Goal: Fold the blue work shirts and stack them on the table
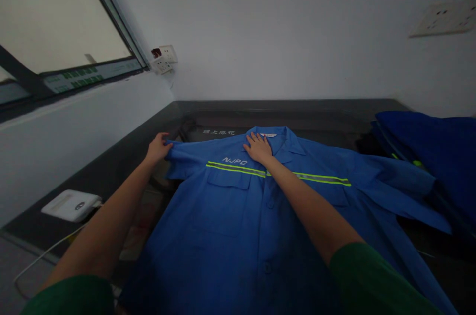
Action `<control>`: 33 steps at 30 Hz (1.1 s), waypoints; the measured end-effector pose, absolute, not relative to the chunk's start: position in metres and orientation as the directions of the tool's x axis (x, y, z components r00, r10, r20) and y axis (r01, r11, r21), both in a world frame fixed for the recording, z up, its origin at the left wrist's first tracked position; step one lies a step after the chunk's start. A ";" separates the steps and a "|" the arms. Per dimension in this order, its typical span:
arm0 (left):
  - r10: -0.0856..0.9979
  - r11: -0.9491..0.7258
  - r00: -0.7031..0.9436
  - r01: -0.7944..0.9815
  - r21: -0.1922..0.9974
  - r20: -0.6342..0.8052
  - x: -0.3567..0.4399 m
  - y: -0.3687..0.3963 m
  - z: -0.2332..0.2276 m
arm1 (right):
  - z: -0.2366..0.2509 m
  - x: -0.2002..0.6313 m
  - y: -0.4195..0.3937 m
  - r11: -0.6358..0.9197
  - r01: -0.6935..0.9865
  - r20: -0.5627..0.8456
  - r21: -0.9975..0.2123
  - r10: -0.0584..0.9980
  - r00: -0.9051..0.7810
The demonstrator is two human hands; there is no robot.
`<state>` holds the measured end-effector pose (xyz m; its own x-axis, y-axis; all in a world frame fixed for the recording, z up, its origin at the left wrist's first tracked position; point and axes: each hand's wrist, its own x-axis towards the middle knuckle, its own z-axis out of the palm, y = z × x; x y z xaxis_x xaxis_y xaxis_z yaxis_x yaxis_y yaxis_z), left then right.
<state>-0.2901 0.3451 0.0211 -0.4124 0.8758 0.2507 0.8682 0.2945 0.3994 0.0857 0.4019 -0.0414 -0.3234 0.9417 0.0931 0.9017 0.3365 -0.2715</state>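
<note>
A blue work shirt (230,206) lies spread out, front side up, collar at the far end. It has yellow-green stripes across the chest, the letters NJPC and flap pockets. My left hand (158,148) pinches the end of the left-hand sleeve, thumb and fingers closed on the cloth. With its fingers spread, my right hand (259,148) rests flat on the shirt beside the collar (293,141). The other sleeve (397,176) stretches out to the right.
Folded dark-blue cloth (431,151) is piled at the right, touching the sleeve. A white device (71,205) with a cable sits on the dark ledge at left. Sockets (442,17) are on the back wall, and a window (67,17) is at upper left.
</note>
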 end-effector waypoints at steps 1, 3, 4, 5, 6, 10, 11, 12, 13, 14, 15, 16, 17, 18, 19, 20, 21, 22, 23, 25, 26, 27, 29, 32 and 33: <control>0.880 0.303 -0.400 0.888 0.347 0.256 -0.286 0.341 0.018 | -0.042 0.086 0.402 0.337 0.902 0.090 -0.270 0.941 -0.325; 0.885 0.248 -0.314 0.943 0.222 0.344 -0.272 0.334 0.012 | -0.042 0.085 0.403 0.336 0.903 0.085 -0.267 0.942 -0.326; 0.892 0.175 -0.227 0.971 0.164 0.391 -0.263 0.330 0.009 | -0.043 0.085 0.404 0.336 0.904 0.083 -0.265 0.942 -0.326; 0.901 0.079 -0.122 0.990 0.120 0.415 -0.253 0.328 0.006 | -0.043 0.085 0.404 0.338 0.904 0.083 -0.262 0.941 -0.328; 0.914 -0.024 -0.018 0.995 0.098 0.406 -0.242 0.326 0.001 | -0.043 0.085 0.404 0.340 0.905 0.083 -0.257 0.940 -0.330; 0.960 -0.206 0.176 0.970 0.129 0.216 -0.212 0.323 -0.024 | -0.043 0.085 0.403 0.338 0.908 0.081 -0.248 0.941 -0.329; 0.971 -0.179 0.155 0.976 0.123 0.184 -0.211 0.322 -0.030 | -0.043 0.085 0.403 0.337 0.908 0.080 -0.248 0.942 -0.327; 0.979 -0.145 0.126 0.983 0.110 0.163 -0.211 0.321 -0.036 | -0.043 0.085 0.403 0.336 0.908 0.077 -0.249 0.942 -0.328; 0.983 -0.111 0.095 0.990 0.092 0.157 -0.214 0.319 -0.041 | -0.043 0.085 0.403 0.337 0.908 0.074 -0.248 0.941 -0.329; 0.984 -0.078 0.066 0.994 0.071 0.167 -0.218 0.317 -0.044 | -0.042 0.085 0.403 0.338 0.908 0.072 -0.248 0.941 -0.330; 0.981 -0.047 0.037 0.998 0.047 0.192 -0.223 0.313 -0.046 | -0.042 0.085 0.403 0.339 0.908 0.070 -0.246 0.941 -0.332; 0.974 -0.016 0.011 1.000 0.022 0.227 -0.228 0.308 -0.048 | -0.042 0.085 0.403 0.340 0.908 0.069 -0.246 0.940 -0.333; 0.965 0.011 -0.009 1.000 -0.004 0.263 -0.234 0.303 -0.048 | -0.043 0.085 0.403 0.341 0.907 0.070 -0.246 0.940 -0.334; 0.956 0.032 -0.022 0.999 -0.028 0.292 -0.239 0.296 -0.048 | -0.043 0.085 0.403 0.341 0.907 0.073 -0.247 0.940 -0.333; 0.951 0.049 -0.033 0.998 -0.047 0.308 -0.244 0.288 -0.048 | -0.043 0.086 0.403 0.340 0.907 0.076 -0.247 0.940 -0.332; 0.951 0.065 -0.043 0.996 -0.060 0.306 -0.248 0.280 -0.048 | -0.043 0.086 0.403 0.341 0.907 0.077 -0.248 0.940 -0.332; 0.956 0.079 -0.056 0.994 -0.069 0.289 -0.252 0.272 -0.048 | -0.044 0.086 0.404 0.341 0.907 0.077 -0.247 0.940 -0.332; 0.962 0.093 -0.070 0.993 -0.078 0.265 -0.255 0.265 -0.047 | -0.044 0.086 0.404 0.341 0.907 0.076 -0.246 0.940 -0.333; 0.968 0.106 -0.081 0.990 -0.090 0.239 -0.258 0.258 -0.046 | -0.044 0.086 0.404 0.344 0.907 0.076 -0.243 0.939 -0.336; 0.975 0.107 -0.079 0.986 -0.126 0.208 -0.259 0.247 -0.043 | -0.045 0.086 0.404 0.350 0.907 0.089 -0.233 0.937 -0.338; 0.975 0.094 -0.061 0.985 -0.146 0.211 -0.258 0.243 -0.041 | -0.045 0.086 0.403 0.352 0.908 0.104 -0.226 0.936 -0.336; 0.974 0.069 -0.031 0.985 -0.161 0.223 -0.256 0.240 -0.039 | -0.044 0.086 0.401 0.353 0.910 0.125 -0.219 0.935 -0.333; 0.973 -0.024 0.058 0.988 -0.152 0.225 -0.249 0.239 -0.037 | -0.042 0.085 0.397 0.362 0.911 0.190 -0.196 0.926 -0.327; 0.977 -0.177 0.180 0.984 -0.034 0.113 -0.239 0.239 -0.039 | -0.036 0.083 0.388 0.415 0.900 0.307 -0.131 0.880 -0.362; 0.977 -0.198 0.197 0.980 0.003 0.077 -0.237 0.239 -0.040 | -0.032 0.083 0.384 0.440 0.892 0.335 -0.109 0.861 -0.383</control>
